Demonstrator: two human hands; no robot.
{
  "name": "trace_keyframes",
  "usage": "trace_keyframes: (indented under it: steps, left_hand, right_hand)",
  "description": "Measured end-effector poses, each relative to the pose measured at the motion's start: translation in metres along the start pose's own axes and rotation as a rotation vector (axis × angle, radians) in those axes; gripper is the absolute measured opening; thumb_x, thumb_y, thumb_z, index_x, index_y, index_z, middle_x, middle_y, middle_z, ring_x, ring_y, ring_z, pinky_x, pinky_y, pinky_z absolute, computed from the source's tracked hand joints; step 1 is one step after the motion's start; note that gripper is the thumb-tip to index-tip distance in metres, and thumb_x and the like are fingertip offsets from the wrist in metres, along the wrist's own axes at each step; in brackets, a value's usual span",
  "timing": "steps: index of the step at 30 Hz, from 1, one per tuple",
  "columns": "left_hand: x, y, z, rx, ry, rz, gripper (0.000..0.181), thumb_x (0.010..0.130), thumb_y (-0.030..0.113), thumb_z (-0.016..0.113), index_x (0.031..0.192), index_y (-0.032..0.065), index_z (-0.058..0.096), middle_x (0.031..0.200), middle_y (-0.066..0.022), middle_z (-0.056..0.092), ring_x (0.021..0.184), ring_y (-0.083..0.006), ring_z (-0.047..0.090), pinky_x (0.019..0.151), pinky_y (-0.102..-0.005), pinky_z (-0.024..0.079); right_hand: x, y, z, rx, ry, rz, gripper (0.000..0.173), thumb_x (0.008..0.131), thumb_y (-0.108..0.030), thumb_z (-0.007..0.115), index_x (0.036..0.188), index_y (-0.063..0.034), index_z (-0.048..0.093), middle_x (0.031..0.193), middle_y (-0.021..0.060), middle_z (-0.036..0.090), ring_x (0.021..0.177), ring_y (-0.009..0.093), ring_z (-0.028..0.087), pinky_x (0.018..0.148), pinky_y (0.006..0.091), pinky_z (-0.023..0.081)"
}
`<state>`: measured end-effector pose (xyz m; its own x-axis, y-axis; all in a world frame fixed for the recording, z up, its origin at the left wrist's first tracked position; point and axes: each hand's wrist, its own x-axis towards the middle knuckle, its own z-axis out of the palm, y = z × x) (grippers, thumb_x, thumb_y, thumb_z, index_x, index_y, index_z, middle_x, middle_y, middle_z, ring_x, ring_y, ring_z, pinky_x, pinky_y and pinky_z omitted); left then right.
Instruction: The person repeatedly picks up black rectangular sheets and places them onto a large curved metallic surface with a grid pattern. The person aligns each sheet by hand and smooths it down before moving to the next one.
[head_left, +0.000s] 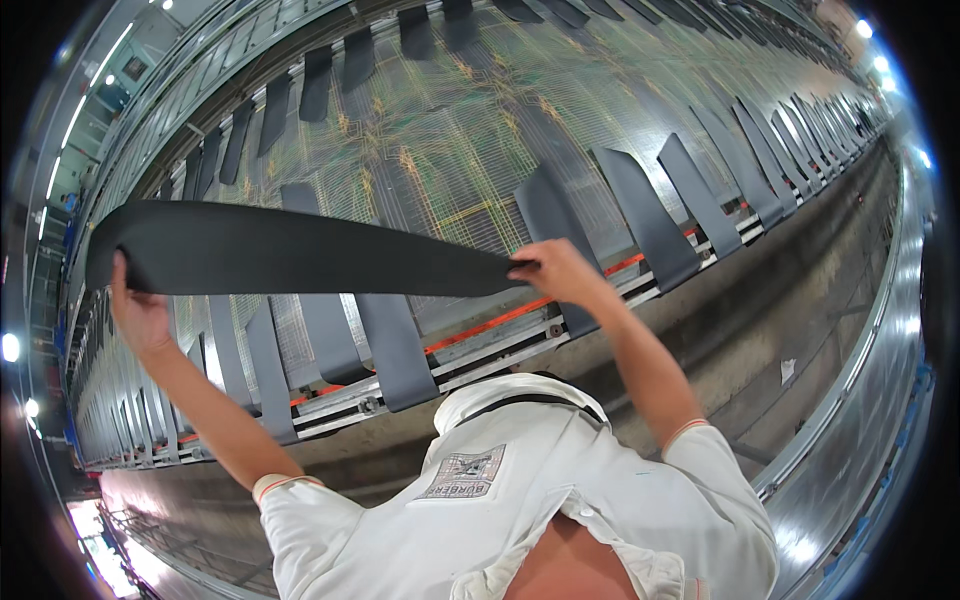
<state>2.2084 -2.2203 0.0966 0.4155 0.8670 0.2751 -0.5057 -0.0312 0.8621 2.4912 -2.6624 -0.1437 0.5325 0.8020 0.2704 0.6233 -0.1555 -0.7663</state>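
Note:
A long, dark grey flat panel of sheet material (300, 251) is stretched between my two hands, above the near edge of a long table. My left hand (142, 311) is at its broad rounded left end, with a finger raised against the face and the rest partly behind the lower edge. At the narrow right end, my right hand (551, 270) pinches the tip between thumb and fingers. Below and beside the panel, similar grey strips (397, 352) lie over the table's metal edge rail (495, 349), which has an orange-red line along it.
The table's surface (465, 150) bears many thin yellow and green lines. More strips (641, 217) line its near edge and others (315, 82) its far edge. Behind me runs a concrete aisle (750, 337), with another metal-topped table (840, 450) beyond it.

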Motion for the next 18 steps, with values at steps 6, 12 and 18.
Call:
trace_keyframes:
  steps: [6, 12, 18]
  left_hand:
    - [0.046, 0.111, -0.064, 0.302, -0.067, 0.079, 0.028, 0.086, 0.008, 0.071, 0.112, 0.0000, 0.066, 0.111, -0.0106, 0.068, 0.098, -0.0192, 0.065, 0.089, -0.0329, 0.051]
    - [-0.010, 0.112, 0.039, 0.916, -0.041, 0.233, 0.026, 0.082, 0.016, 0.076, 0.102, 0.0001, 0.071, 0.105, -0.0113, 0.068, 0.095, -0.0169, 0.064, 0.087, -0.0300, 0.049]
    - [-0.021, -0.010, 0.145, 1.258, -0.636, 0.338, 0.027, 0.077, 0.015, 0.078, 0.097, -0.0015, 0.070, 0.092, -0.0058, 0.069, 0.088, -0.0141, 0.063, 0.084, -0.0293, 0.048]
  right_hand:
    - [0.006, -0.040, 0.105, 0.320, -0.315, 0.075, 0.024, 0.084, -0.018, 0.071, 0.102, -0.0022, 0.068, 0.093, 0.0194, 0.068, 0.085, 0.039, 0.065, 0.076, 0.0406, 0.052]
    - [-0.002, -0.013, 0.117, 0.198, -0.345, 0.076, 0.017, 0.082, -0.018, 0.070, 0.096, -0.0091, 0.071, 0.089, 0.0166, 0.068, 0.085, 0.038, 0.064, 0.074, 0.0448, 0.050]
    - [-0.046, 0.058, 0.067, -0.115, -0.305, 0.325, 0.017, 0.081, -0.021, 0.071, 0.090, -0.0057, 0.070, 0.076, 0.0199, 0.065, 0.075, 0.040, 0.063, 0.067, 0.0454, 0.049]
